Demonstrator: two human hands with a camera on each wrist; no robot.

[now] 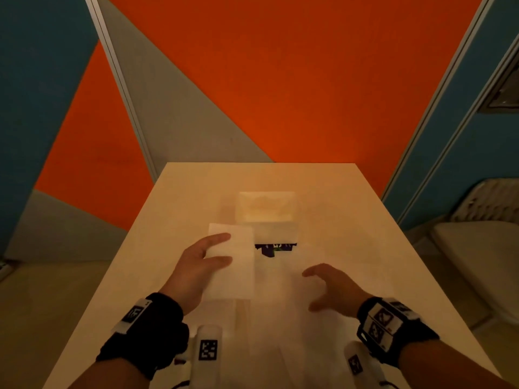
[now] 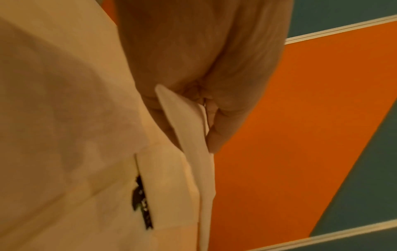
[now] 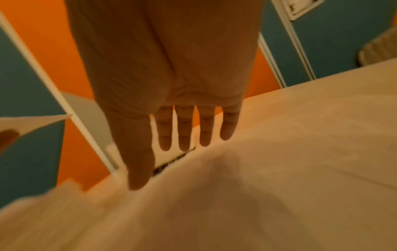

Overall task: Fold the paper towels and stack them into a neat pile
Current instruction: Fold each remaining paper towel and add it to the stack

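My left hand (image 1: 224, 249) holds a folded white paper towel (image 1: 238, 276) by its left edge, above the table's middle. In the left wrist view the thumb and fingers (image 2: 217, 135) pinch the folded towel (image 2: 189, 129). My right hand (image 1: 311, 290) hovers open, palm down, over a pale unfolded sheet (image 1: 275, 327) near the front edge. Its fingers (image 3: 184, 135) are straight and spread above the blurred sheet (image 3: 247, 203). The folded towel's corner (image 3: 32, 122) shows at the left of the right wrist view.
A pale pack of paper towels (image 1: 266, 214) with a dark printed label (image 1: 275, 248) stands behind the hands on the light table (image 1: 365, 234). Orange, grey and blue partition walls (image 1: 280, 80) surround it. A chair (image 1: 477, 242) stands to the right.
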